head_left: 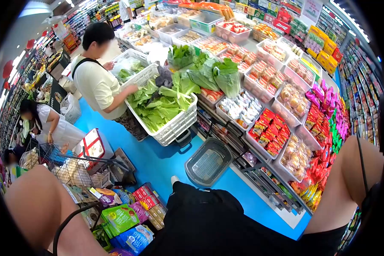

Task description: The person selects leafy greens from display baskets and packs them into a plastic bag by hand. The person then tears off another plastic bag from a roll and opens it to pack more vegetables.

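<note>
Both of my arms are raised at the sides of the head view: the bent left arm on the left, the right arm on the right. Neither of my hands can be seen, so what they hold is hidden. A dark grey plastic basket sits on the blue floor in front of my body. Beyond it stands a white crate heaped with leafy greens. Bagged lettuce lies at the display's near edge. Below my left arm are green snack bags and blue bags.
A person in a pale top stands at the crate, one hand at its greens. Another person in white bends near a wire shopping cart. Along the right runs a display with red snack packets and clear tubs of pastries.
</note>
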The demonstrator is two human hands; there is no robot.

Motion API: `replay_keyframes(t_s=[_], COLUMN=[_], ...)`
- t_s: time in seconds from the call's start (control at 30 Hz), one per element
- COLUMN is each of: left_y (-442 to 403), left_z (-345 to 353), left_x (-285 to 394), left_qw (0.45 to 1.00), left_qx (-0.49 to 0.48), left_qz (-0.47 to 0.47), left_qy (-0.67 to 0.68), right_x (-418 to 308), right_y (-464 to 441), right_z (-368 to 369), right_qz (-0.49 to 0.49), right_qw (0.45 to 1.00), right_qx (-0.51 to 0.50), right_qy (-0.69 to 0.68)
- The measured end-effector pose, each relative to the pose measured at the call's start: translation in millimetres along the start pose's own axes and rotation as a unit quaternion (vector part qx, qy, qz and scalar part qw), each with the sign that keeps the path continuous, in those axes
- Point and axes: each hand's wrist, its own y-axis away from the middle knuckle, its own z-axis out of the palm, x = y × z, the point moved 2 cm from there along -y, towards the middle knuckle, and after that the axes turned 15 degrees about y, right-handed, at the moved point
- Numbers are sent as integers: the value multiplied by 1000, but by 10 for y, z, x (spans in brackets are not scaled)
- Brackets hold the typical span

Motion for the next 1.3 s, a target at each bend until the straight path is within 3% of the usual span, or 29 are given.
replay_keyframes(t_s=[1.3], left_y=[-303], left_z=[367], left_x=[278], left_qw=[998], left_qx=[8], left_qz=[-35], left_qy=[-54], right_x=[175], right_y=[320], right_z=[-156], right_qz=[-7], right_qw=[999], right_qx=[23], right_qy=[-21])
